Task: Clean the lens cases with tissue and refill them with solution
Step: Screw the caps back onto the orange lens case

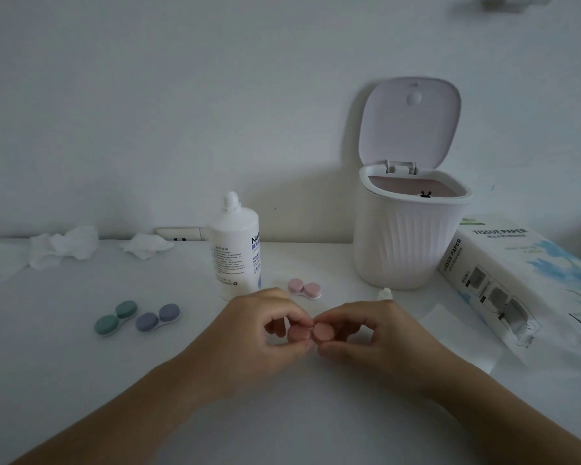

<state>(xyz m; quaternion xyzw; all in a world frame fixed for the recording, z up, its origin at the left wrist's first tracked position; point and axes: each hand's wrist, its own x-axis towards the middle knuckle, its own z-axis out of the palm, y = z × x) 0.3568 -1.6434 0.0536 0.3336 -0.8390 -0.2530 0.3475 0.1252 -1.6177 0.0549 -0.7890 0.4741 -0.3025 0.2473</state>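
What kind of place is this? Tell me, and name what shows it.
Probably a home desk or dressing table set against a plain wall, not a lab or shop. A small lidded desktop bin, a pack of tissue paper and a wall socket at the white tabletop edge suggest a domestic room.

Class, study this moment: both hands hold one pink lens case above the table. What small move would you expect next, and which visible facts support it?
Probably unscrewing a cap. The left hand and right hand each pinch one round lid of the pink double-cup lens case, both lids still on. The white solution bottle already stands uncapped, so opening the case likely comes first.
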